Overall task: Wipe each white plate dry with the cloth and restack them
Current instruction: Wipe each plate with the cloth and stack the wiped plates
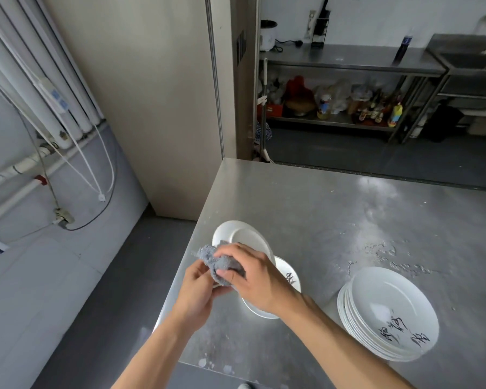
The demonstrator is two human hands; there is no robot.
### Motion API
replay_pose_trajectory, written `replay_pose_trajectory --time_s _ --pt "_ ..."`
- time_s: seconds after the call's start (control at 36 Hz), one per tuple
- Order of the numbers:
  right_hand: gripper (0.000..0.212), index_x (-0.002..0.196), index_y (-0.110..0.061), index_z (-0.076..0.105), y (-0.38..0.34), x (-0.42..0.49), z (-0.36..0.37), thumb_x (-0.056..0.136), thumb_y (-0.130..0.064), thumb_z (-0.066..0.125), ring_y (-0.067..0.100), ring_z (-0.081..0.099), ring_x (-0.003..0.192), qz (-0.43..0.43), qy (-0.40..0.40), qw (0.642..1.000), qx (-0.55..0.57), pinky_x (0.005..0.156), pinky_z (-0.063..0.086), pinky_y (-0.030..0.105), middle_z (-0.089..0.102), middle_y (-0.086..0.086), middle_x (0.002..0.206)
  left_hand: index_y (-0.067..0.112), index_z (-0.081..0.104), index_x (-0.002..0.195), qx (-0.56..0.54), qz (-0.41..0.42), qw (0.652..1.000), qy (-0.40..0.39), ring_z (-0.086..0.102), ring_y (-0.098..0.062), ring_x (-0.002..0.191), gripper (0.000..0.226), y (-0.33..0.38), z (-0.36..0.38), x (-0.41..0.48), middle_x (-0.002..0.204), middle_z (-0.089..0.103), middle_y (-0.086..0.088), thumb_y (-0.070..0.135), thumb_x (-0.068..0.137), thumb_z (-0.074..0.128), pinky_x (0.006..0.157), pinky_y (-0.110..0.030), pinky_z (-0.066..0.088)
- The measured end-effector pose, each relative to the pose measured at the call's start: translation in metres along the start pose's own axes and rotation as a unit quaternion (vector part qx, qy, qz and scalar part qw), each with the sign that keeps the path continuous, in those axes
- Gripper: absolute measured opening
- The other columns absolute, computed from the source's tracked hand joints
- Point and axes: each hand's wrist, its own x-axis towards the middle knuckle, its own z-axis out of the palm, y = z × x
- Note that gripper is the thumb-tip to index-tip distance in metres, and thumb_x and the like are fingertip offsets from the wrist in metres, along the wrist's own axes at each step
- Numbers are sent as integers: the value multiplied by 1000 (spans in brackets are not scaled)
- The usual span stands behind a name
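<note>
A white plate [240,237] is held tilted above the steel table [334,220], its underside facing me. My left hand [198,287] grips its near edge from below. My right hand [253,279] presses a grey cloth [218,261] against the plate's near rim, fingers curled over the cloth. Under my right hand lies another white plate [289,276] with black brush lettering, partly hidden. At the right stands a stack of several white plates [387,313], the top one lettered in black.
Water drops [382,252] lie on the table behind the stack. The table's left edge drops to a grey floor [96,304]. A wall panel [163,108] rises behind the table corner. Steel shelving [348,108] with bottles stands across the room.
</note>
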Motion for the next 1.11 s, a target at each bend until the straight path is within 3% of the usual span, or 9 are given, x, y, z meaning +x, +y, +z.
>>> replay_pose_trajectory --time_s 0.31,0.44,0.58,0.67,0.72,0.81,0.89,1.0,1.11 --pt "36 115 -11 70 32 -26 -1 80 -1 75 17 59 120 -62 42 991 -114 105 46 25 62 4 130 12 70 132 -82 5 996 28 74 -23 84 30 14 -17 4 120 74 -20 11 106 54 71 -31 62" --pt "36 108 -7 67 54 -36 -9 74 1 74 19 60 112 21 88 986 -141 96 48 26 64 5 119 15 69 134 -91 5 995 48 74 -29 108 34 14 -21 5 129 73 -15 9 104 56 82 -35 63" --pt "27 96 -7 58 81 -49 -27 74 9 62 25 56 103 182 81 968 -151 83 43 25 55 0 106 20 73 131 -96 2 995 39 74 -23 110 32 19 -28 4 134 71 -10 13 106 55 84 -31 62" --pt "41 94 -13 59 77 -53 -32 69 17 45 18 55 108 159 82 974 -137 91 47 28 50 -5 111 20 73 131 -106 3 994 37 73 -24 111 31 22 -29 6 134 71 -10 14 106 55 85 -31 62" --pt "47 102 -25 58 67 -54 -32 69 5 43 10 55 99 144 69 976 -150 80 52 30 46 -13 112 18 74 129 -109 3 993 47 73 -25 112 30 22 -26 7 132 72 -10 13 106 55 86 -31 62" --pt "48 120 -35 55 50 -52 -25 74 -21 57 11 53 80 110 39 965 -237 66 50 27 43 -13 114 9 74 121 -110 -3 991 76 76 -26 105 24 20 -17 10 121 76 -11 9 105 57 81 -30 62" --pt "55 119 -25 57 40 -44 -16 72 -46 76 16 56 74 86 46 955 -279 62 48 28 49 -5 113 2 69 103 -99 -20 990 99 78 -25 91 11 20 -8 12 106 77 -16 4 104 58 73 -29 63" --pt "34 103 -20 64 43 -37 -17 74 -25 80 23 62 74 62 101 937 -327 56 51 34 57 -2 106 -3 66 96 -94 -50 990 92 79 -25 87 13 23 3 12 95 78 -18 -2 102 56 70 -29 64" --pt "16 85 -15 67 44 -35 -21 70 -10 65 23 60 69 17 139 916 -377 52 47 34 59 -3 81 -9 70 94 -132 -105 981 94 76 -19 77 13 24 6 14 84 71 -14 -5 98 58 69 -28 64"
